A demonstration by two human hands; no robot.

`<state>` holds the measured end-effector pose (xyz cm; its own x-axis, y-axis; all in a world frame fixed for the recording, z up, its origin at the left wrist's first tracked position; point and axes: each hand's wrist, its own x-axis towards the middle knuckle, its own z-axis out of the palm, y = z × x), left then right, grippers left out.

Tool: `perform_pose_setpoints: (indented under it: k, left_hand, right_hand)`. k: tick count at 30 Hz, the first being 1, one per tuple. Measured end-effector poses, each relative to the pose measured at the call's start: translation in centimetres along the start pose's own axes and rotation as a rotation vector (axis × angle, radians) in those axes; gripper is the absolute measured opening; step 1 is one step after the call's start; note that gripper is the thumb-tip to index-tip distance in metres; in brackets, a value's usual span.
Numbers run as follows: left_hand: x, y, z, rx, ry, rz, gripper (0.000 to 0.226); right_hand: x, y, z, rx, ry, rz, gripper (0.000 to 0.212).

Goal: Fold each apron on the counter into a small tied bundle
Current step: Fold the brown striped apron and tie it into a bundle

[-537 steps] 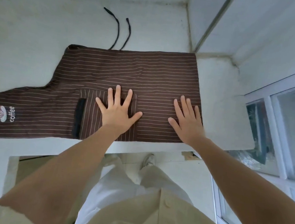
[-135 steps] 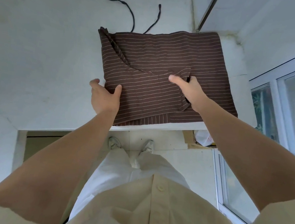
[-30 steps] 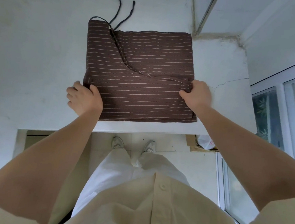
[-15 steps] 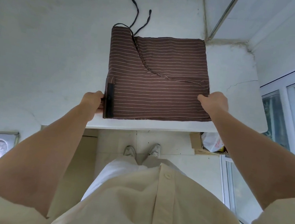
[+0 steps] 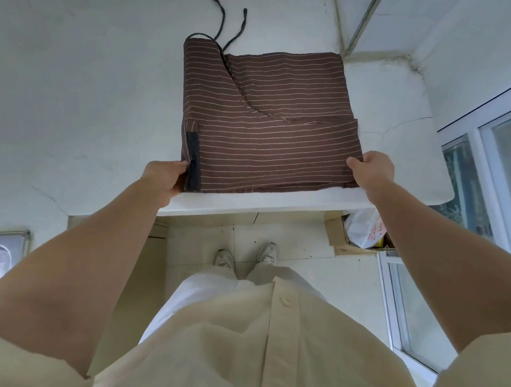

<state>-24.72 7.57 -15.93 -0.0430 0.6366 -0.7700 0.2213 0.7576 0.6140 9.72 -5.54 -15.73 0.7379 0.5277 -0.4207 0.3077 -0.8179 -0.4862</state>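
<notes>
Apron (image 5: 268, 124) brown, pinstriped, folded square; left hand (image 5: 162, 176), right hand (image 5: 373, 171) fingers pinching near corners.

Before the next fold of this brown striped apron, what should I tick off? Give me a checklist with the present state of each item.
1. The left hand grips the near left corner of the apron: ok.
2. The right hand grips the near right corner: ok.
3. The apron lies flat on the counter, without bunching: ok.
4. The ties lie free past the far edge: ok.
5. The hidden lower layers are lined up: cannot tell.
</notes>
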Motion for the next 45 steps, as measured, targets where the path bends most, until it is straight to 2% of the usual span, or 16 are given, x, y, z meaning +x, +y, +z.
perform_pose_setpoints:
  k: [3,6,9,12,15,17,19,21,23,25,27,33,35,40,43,45]
  left_hand:
    - [0.2,-0.6,0.6,0.310,0.236,0.185,0.020]
    - [-0.2,-1.1,0.9,0.450,0.267,0.272,0.030]
    - [-0.5,-1.1,0.8,0.485,0.239,0.297,0.026]
    - [-0.5,-1.1,0.5,0.604,0.272,0.347,0.023]
    - [-0.7,-1.3,0.9,0.687,0.375,0.399,0.036]
    - [-1.1,-1.6,1.4,0.849,0.466,0.606,0.053]
    - [-1.5,-1.8,2.0,1.007,0.403,0.913,0.056]
    - [-1.4,-2.1,2.8,1.197,0.212,1.045,0.058]
    - [-1.0,-2.8,3.4,1.380,0.059,0.967,0.070]
    - [-0.5,-3.8,3.3,1.500,-0.031,0.807,0.089]
    - [-0.1,-4.4,2.4,1.602,-0.066,0.769,0.104]
    - [-0.1,-3.8,-0.6,1.622,-0.118,0.887,0.102]
    - [-0.2,-3.6,-1.5,1.628,-0.143,0.918,0.100]
    - [-0.8,-3.6,-2.2,1.617,-0.135,0.995,0.086]
    - [-1.5,-3.5,-2.3,1.457,-0.116,1.060,0.060]
    - [-1.8,-3.2,-1.9,1.407,-0.092,1.075,0.049]
  right_hand:
    - [-0.4,0.6,0.2,-0.063,0.008,-0.020,0.035]
    - [-0.7,1.1,0.9,-0.119,-0.028,-0.029,0.023]
    - [-1.0,1.0,1.0,-0.101,-0.003,-0.054,0.023]
    - [-1.0,1.4,1.0,-0.131,0.043,-0.063,0.037]
    - [-1.3,1.3,1.2,-0.147,0.066,-0.065,0.020]
    - [-1.5,0.8,1.4,-0.184,0.150,-0.167,0.048]
    - [-2.3,-0.3,1.9,-0.252,0.222,-0.380,0.063]
    - [-3.2,-1.4,3.0,-0.324,0.150,-0.591,0.070]
    - [-3.6,-1.5,4.6,-0.464,-0.045,-0.709,0.072]
    - [-3.8,-0.4,6.1,-0.604,-0.217,-0.697,0.069]
    - [-3.8,0.9,6.3,-0.674,-0.264,-0.661,0.070]
    - [-2.7,2.3,5.0,-0.728,-0.277,-0.773,0.110]
    - [-2.2,2.9,4.4,-0.768,-0.264,-0.818,0.113]
    - [-1.8,3.8,2.7,-0.702,-0.243,-0.889,0.095]
    - [-1.6,4.0,1.7,-0.584,-0.181,-0.985,0.061]
    - [-1.3,3.5,1.3,-0.545,-0.153,-1.020,0.048]
